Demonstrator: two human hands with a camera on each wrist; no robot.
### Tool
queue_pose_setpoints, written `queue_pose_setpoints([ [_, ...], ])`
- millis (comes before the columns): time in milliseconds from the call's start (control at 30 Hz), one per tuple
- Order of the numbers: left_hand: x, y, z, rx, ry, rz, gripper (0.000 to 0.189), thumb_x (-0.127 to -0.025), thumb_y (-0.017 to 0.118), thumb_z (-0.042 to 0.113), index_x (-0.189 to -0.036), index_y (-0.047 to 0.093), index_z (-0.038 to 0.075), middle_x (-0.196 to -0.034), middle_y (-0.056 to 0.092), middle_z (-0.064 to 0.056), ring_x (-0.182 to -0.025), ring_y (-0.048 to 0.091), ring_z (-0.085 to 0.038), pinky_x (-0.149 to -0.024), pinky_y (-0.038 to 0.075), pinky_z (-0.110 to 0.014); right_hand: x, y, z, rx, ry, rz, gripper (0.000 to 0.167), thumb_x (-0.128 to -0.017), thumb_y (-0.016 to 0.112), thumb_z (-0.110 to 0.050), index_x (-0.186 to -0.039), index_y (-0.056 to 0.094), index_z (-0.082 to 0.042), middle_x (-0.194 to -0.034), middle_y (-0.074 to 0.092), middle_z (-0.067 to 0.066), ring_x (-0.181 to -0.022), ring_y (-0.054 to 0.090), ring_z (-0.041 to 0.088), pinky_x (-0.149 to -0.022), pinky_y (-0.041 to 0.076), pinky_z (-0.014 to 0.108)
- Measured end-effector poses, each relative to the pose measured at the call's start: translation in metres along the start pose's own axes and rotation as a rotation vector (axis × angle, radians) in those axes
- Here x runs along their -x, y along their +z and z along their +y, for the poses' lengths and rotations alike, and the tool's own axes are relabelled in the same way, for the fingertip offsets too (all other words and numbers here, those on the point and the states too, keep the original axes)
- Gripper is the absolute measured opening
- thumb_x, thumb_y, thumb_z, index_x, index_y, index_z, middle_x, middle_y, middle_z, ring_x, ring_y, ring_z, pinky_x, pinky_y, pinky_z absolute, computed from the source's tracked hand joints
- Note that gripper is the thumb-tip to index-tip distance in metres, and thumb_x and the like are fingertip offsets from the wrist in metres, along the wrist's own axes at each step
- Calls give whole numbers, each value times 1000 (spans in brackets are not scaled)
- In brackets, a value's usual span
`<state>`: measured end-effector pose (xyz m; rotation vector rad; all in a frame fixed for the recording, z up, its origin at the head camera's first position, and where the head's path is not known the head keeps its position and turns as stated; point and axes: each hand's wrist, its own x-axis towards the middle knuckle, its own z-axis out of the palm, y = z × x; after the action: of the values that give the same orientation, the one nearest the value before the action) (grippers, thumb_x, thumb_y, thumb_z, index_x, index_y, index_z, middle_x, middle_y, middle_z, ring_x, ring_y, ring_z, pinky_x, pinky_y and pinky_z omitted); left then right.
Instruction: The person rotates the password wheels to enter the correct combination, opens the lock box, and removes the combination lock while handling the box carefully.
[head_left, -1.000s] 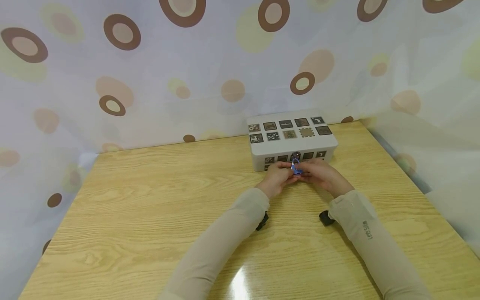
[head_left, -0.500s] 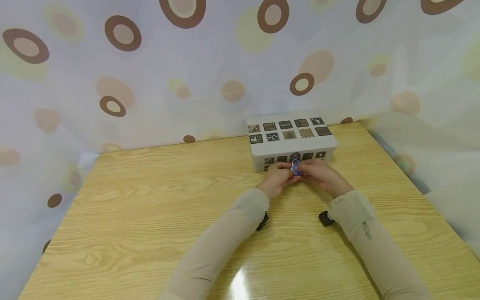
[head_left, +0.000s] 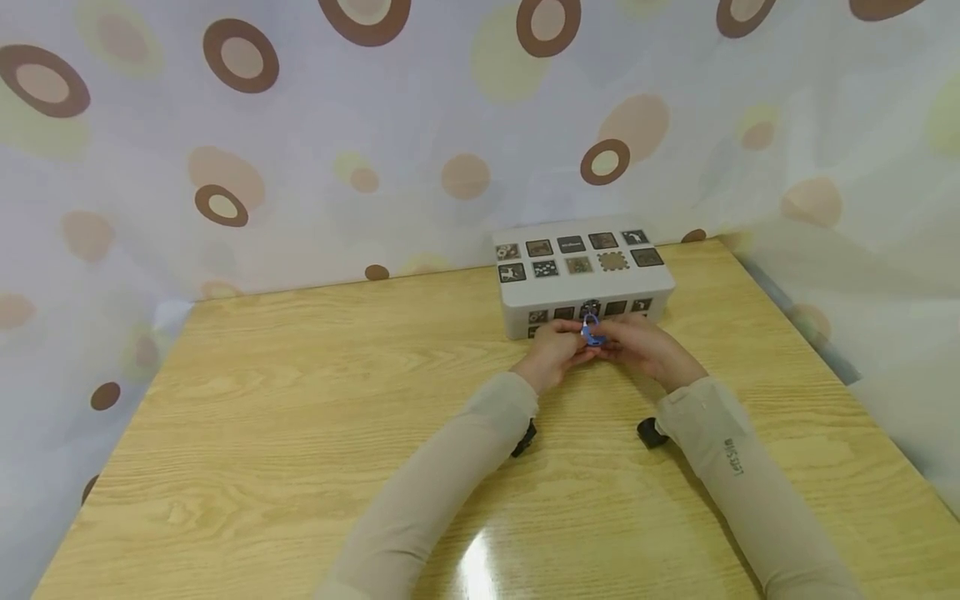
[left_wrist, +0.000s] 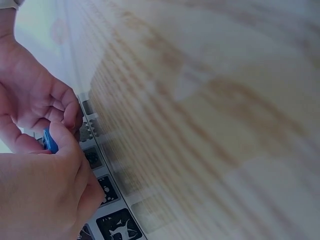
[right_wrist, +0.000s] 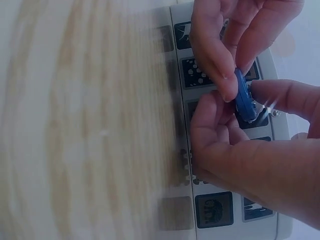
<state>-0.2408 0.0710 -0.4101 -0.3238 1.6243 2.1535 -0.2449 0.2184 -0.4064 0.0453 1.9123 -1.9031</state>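
Note:
A small blue looped piece [head_left: 595,338] is between both hands, in front of a white box [head_left: 551,293] with dark square pictures. My left hand [head_left: 550,357] pinches its left side with thumb and fingers. From the other side, my right hand [head_left: 647,348] grips it, the thumb on its near face and the fingers curled behind. Just above sits the metal clasp [head_left: 590,307] on the box front; the lid is down. In the right wrist view, the piece [right_wrist: 244,100] shows a thick blue edge and a silvery bit. Fingers hide the rest.
The box stands on a wood-grain table [head_left: 315,417] near its back right corner, close to the patterned curtain [head_left: 420,125] behind. Another stretch of curtain [head_left: 900,275] runs along the right edge. Dark wrist mounts hang below both sleeves.
The blue piece turned slightly between the fingers, its loop shifting angle, then tilted back. Both hands stay at the box front. The whole view has shifted a little.

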Motion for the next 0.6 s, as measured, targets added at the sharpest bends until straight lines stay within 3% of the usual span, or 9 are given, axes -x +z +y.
queue_pose_setpoints([
  [200, 0, -1, 1, 7, -5, -10, 22, -91, 53, -14, -111, 57, -6, -94, 57, -13, -80, 64, -21, -84, 58, -28, -1, -2, 2, 16, -15, -16, 18, -98, 49, -8, -100, 62, 4, -89, 62, -1, -80, 62, 7, -75, 56, 18],
  [333, 1, -1, 1, 7, -1, -11, 23, -91, 52, -15, -111, 56, -6, -94, 56, -13, -80, 64, -22, -84, 58, -29, -2, -5, 2, -30, 1, -30, 18, -99, 45, -7, -100, 59, 4, -85, 65, -2, -79, 63, 7, -77, 56, 18],
  [467, 1, -1, 1, 11, 3, -12, 23, -91, 52, -15, -111, 56, -6, -93, 57, -14, -80, 64, -22, -86, 58, -30, -2, -9, 1, -55, 15, -44, 21, -100, 42, -7, -107, 52, 9, -82, 66, -2, -78, 63, 7, -76, 56, 18],
  [600, 1, 0, 1, 15, -2, -9, 22, -91, 53, -15, -110, 57, -5, -93, 58, -14, -86, 66, -25, -86, 58, -31, -2, -10, 1, -14, 18, -54, 28, -100, 44, -9, -115, 47, 14, -83, 65, -3, -79, 63, 6, -78, 56, 18],
])
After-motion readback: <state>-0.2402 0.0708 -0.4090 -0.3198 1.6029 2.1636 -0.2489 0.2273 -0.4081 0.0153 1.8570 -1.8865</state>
